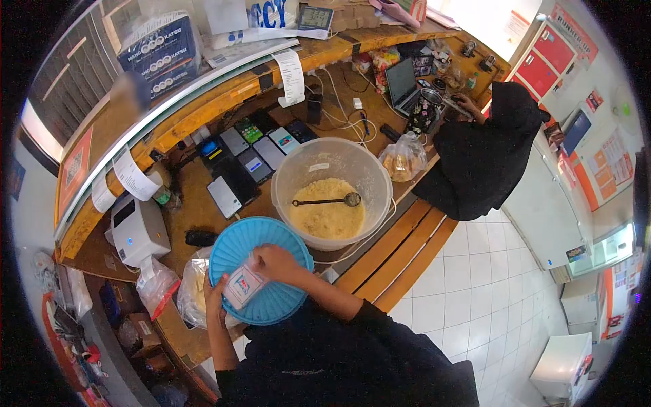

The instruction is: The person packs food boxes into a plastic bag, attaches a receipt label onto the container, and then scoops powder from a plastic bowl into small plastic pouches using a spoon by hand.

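A small clear plastic pouch with a red and blue printed label is between my hands, above a round blue ribbed lid. My right hand pinches the pouch's upper end, fingers closed. At its lower left side, my left hand grips the pouch, partly over the lid's rim. Just beyond the lid stands a large translucent bucket with pale yellow crumbly powder inside. A dark long-handled spoon rests on the powder. What the pouch contains cannot be made out.
Several phones lie on the wooden counter left of the bucket. A plastic bag of food sits right of it, near a laptop. A person in black sits at right. A white printer stands at left; a wooden bench is below.
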Motion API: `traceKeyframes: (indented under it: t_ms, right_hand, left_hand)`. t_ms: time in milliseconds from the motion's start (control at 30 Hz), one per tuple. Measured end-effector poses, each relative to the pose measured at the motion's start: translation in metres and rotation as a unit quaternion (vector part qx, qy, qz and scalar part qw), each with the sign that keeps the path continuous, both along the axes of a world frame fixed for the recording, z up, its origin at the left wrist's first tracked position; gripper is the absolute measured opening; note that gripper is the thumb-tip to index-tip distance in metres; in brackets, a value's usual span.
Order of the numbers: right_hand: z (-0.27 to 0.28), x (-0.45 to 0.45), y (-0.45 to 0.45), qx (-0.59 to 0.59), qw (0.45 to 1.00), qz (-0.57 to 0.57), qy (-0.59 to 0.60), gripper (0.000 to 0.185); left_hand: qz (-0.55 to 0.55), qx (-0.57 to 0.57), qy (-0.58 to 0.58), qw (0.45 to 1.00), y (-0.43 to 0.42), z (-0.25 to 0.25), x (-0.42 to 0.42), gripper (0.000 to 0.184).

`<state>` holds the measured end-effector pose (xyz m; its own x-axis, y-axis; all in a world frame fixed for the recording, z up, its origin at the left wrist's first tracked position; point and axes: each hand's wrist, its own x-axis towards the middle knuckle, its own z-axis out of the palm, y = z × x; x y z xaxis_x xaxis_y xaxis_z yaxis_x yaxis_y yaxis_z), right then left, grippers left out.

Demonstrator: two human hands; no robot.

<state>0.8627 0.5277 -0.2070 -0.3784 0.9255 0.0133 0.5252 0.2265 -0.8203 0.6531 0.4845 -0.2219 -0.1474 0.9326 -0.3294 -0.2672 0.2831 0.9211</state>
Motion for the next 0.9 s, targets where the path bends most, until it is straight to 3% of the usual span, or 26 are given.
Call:
traceKeyframes:
  t_ms: [200, 300, 567, 900]
  right_hand:
    - [0.02, -0.002, 0.003, 0.116, 0.988, -0.063, 0.085, 0.021]
    - [0.039, -0.002, 0.003, 0.033, 0.997, -0.054, 0.034, 0.028]
    - [0.035, 0.0, 0.001, 0.089, 0.991, -0.061, 0.083, 0.033]
    - [0.042, 0.002, 0.004, 0.21, 0.963, -0.112, 0.126, 0.026]
  left_hand:
    - [0.014, 0.002, -0.053, 0.998, -0.001, -0.02, -0.011, 0.045]
    - [0.012, 0.012, -0.083, 0.996, -0.002, -0.031, -0.011, 0.041]
    - [0.031, 0.034, -0.105, 0.993, -0.002, -0.046, -0.01, 0.042]
    - [0.025, 0.027, -0.129, 0.991, -0.005, -0.024, -0.001, 0.043]
